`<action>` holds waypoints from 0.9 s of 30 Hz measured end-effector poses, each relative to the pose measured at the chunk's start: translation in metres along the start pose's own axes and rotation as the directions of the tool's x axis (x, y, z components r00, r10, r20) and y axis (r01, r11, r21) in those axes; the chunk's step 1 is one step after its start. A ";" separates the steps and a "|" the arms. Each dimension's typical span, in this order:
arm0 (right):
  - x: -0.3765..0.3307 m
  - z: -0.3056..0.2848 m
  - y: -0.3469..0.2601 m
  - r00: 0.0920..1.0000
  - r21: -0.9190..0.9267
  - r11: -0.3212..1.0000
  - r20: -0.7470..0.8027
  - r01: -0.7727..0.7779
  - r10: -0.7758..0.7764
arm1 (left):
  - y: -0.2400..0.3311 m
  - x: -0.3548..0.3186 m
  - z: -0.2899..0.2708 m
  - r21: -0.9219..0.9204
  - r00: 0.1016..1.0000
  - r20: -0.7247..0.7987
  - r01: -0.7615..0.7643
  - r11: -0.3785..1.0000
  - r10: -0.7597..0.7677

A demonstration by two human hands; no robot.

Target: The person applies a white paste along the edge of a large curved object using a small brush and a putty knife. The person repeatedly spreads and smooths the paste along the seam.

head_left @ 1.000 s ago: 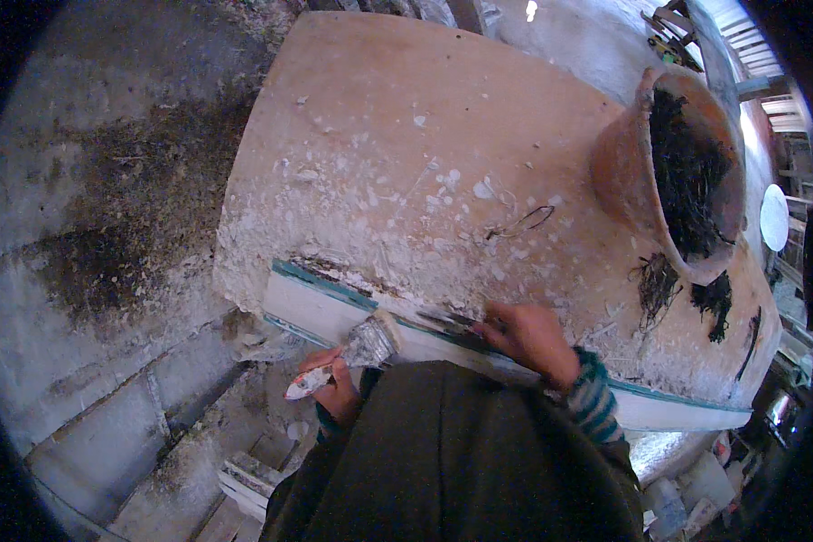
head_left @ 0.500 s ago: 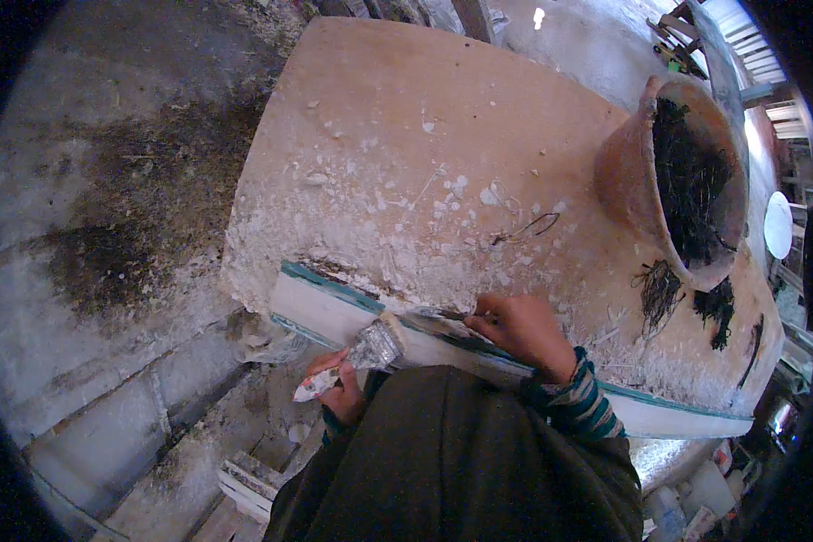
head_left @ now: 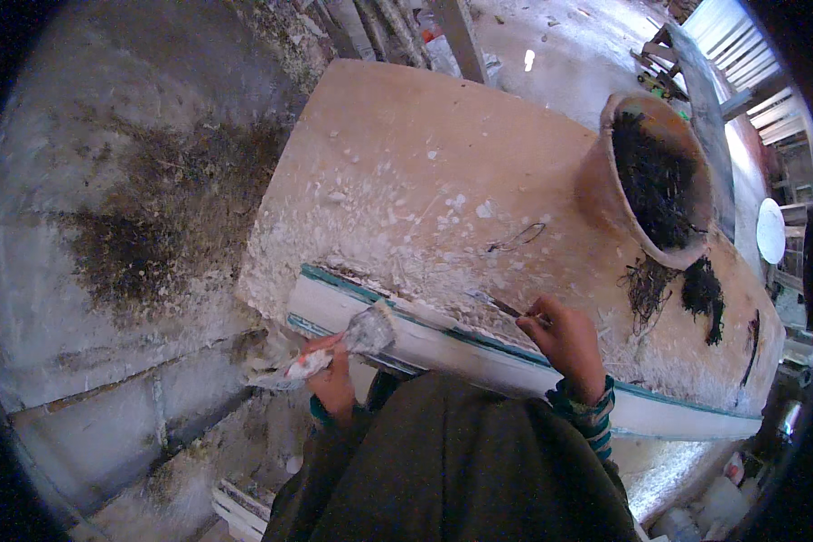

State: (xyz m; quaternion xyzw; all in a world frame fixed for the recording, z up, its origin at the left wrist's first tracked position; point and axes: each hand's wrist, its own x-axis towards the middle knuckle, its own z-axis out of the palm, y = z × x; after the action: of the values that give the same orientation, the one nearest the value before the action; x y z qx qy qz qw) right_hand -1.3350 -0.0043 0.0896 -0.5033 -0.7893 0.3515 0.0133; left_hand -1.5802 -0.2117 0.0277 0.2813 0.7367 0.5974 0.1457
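Observation:
My left hand (head_left: 331,370) grips the pale, smeared handle of a broad, flat-bladed scraper (head_left: 370,332), its blade coated whitish grey with cream paste along the far edge. In my right hand (head_left: 566,339) is a thin spatula (head_left: 506,308), its narrow metal tip pointing left just above the paste-spattered tan board (head_left: 425,117). Along the board's near edge runs a long white strip (head_left: 434,348) with teal edging. A dark, rough seam (head_left: 370,280) follows its upper edge. Both hands are closed on their tools, the scraper overlapping the strip.
A clay-coloured tub (head_left: 596,181) full of dark fibres (head_left: 655,181) stands on the board's right side. Loose fibre tufts (head_left: 703,294) lie beside it, and a thin looped strand (head_left: 519,237) rests mid-board. A stained concrete floor (head_left: 81,325) spreads to the left.
The right hand has moved slightly right and back from the strip, so the spatula's tip shows above the board. The left hand has turned the scraper slightly. The whole view has shifted.

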 end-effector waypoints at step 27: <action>-0.037 0.033 -0.032 0.931 -0.079 0.927 0.023 0.366 -0.365 | 0.005 0.053 -0.031 0.065 0.981 -0.174 -0.080 0.995 0.090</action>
State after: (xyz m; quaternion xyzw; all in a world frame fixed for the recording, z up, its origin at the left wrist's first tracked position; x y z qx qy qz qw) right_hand -1.3540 -0.0601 0.0952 -0.3464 -0.8829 0.3124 0.0548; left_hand -1.6385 -0.2046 0.0462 0.2623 0.7509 0.6043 0.0459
